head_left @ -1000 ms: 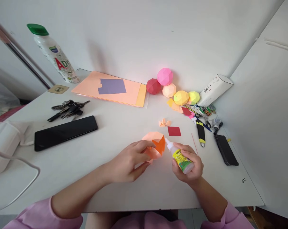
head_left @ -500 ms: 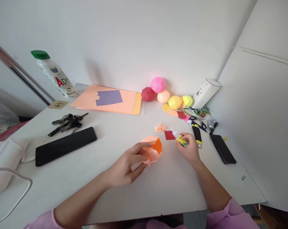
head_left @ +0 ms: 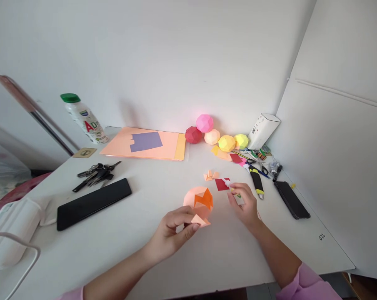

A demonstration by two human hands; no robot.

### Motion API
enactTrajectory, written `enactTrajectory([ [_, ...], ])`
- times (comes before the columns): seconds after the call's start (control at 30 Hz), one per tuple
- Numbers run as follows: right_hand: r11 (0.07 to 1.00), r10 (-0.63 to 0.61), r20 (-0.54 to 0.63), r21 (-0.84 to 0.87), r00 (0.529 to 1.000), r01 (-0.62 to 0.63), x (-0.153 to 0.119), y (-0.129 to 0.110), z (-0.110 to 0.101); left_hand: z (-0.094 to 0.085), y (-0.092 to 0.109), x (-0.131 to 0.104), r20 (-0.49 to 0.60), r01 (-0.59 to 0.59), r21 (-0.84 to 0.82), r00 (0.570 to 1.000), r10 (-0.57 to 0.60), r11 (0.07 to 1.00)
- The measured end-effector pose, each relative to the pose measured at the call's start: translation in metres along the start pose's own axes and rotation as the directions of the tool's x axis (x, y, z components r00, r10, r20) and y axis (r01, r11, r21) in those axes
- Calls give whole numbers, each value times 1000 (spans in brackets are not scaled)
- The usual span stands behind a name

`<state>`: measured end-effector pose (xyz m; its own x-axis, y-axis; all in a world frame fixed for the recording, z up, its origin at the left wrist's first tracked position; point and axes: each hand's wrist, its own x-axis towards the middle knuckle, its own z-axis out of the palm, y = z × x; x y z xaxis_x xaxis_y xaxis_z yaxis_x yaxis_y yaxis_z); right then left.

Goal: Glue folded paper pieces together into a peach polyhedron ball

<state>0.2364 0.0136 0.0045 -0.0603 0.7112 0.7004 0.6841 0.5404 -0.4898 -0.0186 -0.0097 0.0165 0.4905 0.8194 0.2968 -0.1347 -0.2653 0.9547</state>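
My left hand (head_left: 174, 231) pinches a small folded peach paper piece (head_left: 201, 221) between thumb and fingers. Right behind it sits a peach faceted paper ball (head_left: 191, 196) with an open side showing orange inside; whether piece and ball are joined I cannot tell. My right hand (head_left: 245, 204) is closed around a glue bottle, mostly hidden by the fingers. Its white nozzle (head_left: 227, 182) points up and left over a dark red paper square (head_left: 221, 185). Some more folded peach pieces (head_left: 210, 175) lie just beyond the ball.
Finished paper balls (head_left: 227, 143) line the wall. A yellow-black cutter (head_left: 256, 181), scissors (head_left: 265, 169) and a black phone (head_left: 291, 200) lie right. On the left are a long black device (head_left: 94, 204), keys (head_left: 97, 173), a white bottle (head_left: 87, 123) and peach sheets (head_left: 119, 143).
My left hand has drawn slightly down, and the folded piece shows more clearly in its pinch. The glue bottle has turned and is more hidden by my right hand. The view has tilted up.
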Motion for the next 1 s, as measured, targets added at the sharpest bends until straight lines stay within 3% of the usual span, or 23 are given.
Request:
enactTrajectory([
  [0.1,959,-165,68,242,984,144,-4,-33,-1,11,-2,-3,65,76,-64,995,-72,995],
  [0.2,884,-255,199,444,946,145,-11,-56,0,16,-4,-5,118,171,-177,981,-152,969],
  [0.33,800,-132,372,587,919,-122,-21,-63,1,15,-5,-5,106,277,-279,961,-257,919],
  [0.5,584,32,531,678,847,-447,-26,-62,3,16,-8,-5,86,306,-342,952,-295,888],
  [0.7,391,157,605,688,781,-612,-28,-68,10,21,-6,-7,83,307,-362,951,-298,880],
  [1.0,-85,160,779,623,607,-778,-31,-65,22,25,-6,-8,79,258,-303,966,-246,917],
])
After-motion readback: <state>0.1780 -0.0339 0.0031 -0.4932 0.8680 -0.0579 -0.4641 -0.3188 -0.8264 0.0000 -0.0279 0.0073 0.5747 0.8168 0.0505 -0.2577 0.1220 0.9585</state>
